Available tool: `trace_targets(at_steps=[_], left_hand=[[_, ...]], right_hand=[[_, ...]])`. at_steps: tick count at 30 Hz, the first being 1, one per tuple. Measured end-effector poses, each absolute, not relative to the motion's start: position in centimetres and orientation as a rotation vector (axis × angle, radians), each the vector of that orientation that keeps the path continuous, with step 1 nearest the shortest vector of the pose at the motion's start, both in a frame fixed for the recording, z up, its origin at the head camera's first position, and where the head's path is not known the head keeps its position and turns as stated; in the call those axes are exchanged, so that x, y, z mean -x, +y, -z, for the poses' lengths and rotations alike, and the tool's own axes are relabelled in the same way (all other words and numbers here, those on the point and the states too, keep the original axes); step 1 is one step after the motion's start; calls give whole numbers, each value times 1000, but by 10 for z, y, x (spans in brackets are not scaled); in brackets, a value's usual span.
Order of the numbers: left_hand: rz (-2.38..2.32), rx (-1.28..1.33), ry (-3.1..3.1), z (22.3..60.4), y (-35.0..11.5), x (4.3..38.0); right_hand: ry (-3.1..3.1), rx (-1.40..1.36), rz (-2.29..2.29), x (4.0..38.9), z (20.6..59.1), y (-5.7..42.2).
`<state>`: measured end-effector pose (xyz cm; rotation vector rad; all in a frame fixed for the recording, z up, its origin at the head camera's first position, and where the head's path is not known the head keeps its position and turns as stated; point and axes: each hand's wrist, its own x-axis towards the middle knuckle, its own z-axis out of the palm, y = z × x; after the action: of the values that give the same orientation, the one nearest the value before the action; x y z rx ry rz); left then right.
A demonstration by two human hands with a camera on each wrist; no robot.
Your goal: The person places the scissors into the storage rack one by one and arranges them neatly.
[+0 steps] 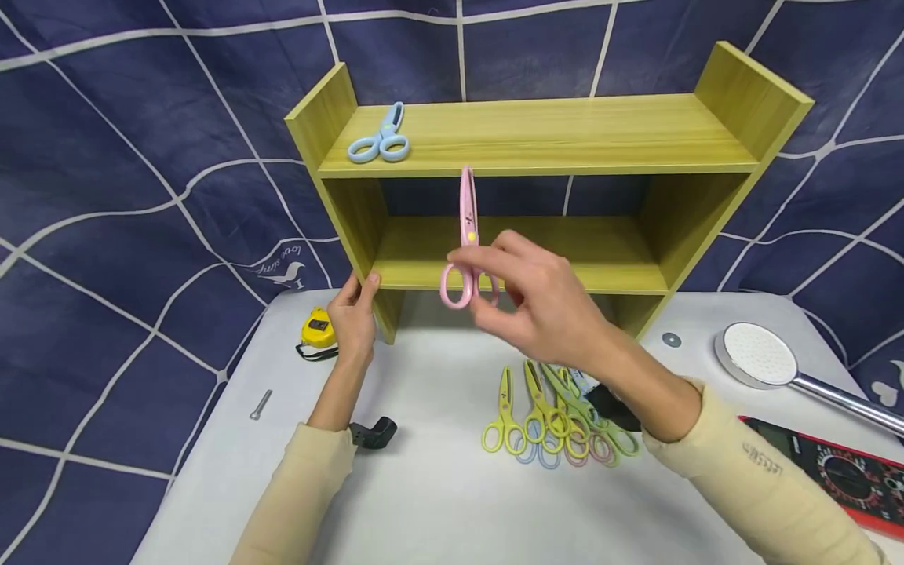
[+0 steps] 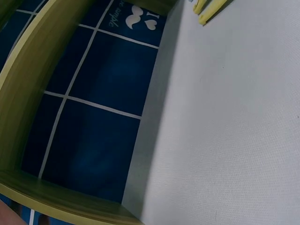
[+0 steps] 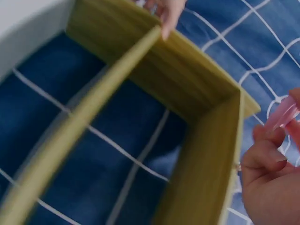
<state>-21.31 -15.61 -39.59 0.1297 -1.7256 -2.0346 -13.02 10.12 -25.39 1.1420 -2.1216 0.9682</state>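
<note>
Pinches pink scissors (image 1: 468,205) near the handles, blade end up, between thumb and fingers of the right hand (image 1: 544,294), in front of the wooden shelf unit (image 1: 551,169), left of the middle of the top board's front edge. Grips the unit's left side edge with the left hand (image 1: 354,320), thumb on the front edge, a hold seen from the head and right wrist but impossible to tell from the left wrist. Can see only from the head blue scissors (image 1: 387,139) at the top board's left end and a tape measure (image 1: 318,328) near the bench's (image 1: 424,502) back left corner.
</note>
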Motion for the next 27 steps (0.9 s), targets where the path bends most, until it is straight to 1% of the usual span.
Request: trace_targets(at_steps=[4,9,13,23,27], left_hand=[[2019,-138,-1736,395,-154,212],[2017,-144,-1733,395,-156,212],[2018,-148,-1723,396,-158,214],[1988,-129,-1736,396,-157,216],[1990,-139,-1749,397,-156,215]], right_hand=[[-2171,-1038,-856,137,227,105],[-2253,-847,-832,147,195,107],[-2305,-721,-817,156,178,105],[-2442,-620,-766,196,167,93],[-2528,-544,-752,204,166,90]])
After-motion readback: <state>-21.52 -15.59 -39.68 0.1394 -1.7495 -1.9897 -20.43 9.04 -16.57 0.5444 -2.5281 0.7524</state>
